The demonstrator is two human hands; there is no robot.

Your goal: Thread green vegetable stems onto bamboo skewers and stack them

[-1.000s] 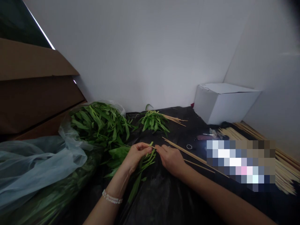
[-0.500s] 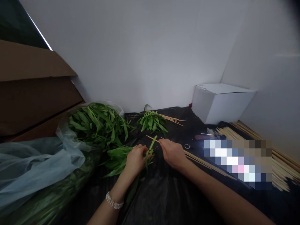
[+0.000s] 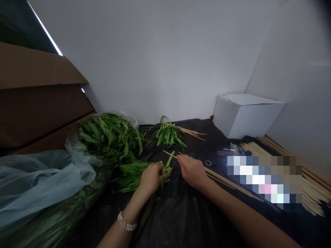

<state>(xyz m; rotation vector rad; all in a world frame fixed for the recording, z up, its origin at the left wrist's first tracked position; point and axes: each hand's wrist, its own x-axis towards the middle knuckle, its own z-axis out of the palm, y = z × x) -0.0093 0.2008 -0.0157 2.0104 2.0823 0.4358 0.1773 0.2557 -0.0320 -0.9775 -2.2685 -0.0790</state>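
Leafy green stems (image 3: 131,174) are gripped in my left hand (image 3: 151,177), their leaves spreading out to the left and the cut stem ends showing past my fingers. My right hand (image 3: 192,170) is closed on several thin wooden skewers (image 3: 224,181), whose long ends run back under my forearm. One pointed skewer tip sticks out leftward from my right fingertips, close to the stems in my left hand; whether it touches them I cannot tell. Beyond both hands lies a bunch of leaves threaded on skewers (image 3: 170,133), sticks pointing right.
At left, clear plastic bags (image 3: 80,172) hold piled greens (image 3: 110,134) beside a cardboard box (image 3: 38,106). A white box (image 3: 245,115) stands at back right. Bundles of sticks (image 3: 312,196), a dark-handled tool (image 3: 223,153) and a small ring (image 3: 208,163) lie right, on black plastic sheeting (image 3: 178,213).
The view has shifted slightly, so everything sits a little further right. Both hands keep their grips in nearly the same pose.
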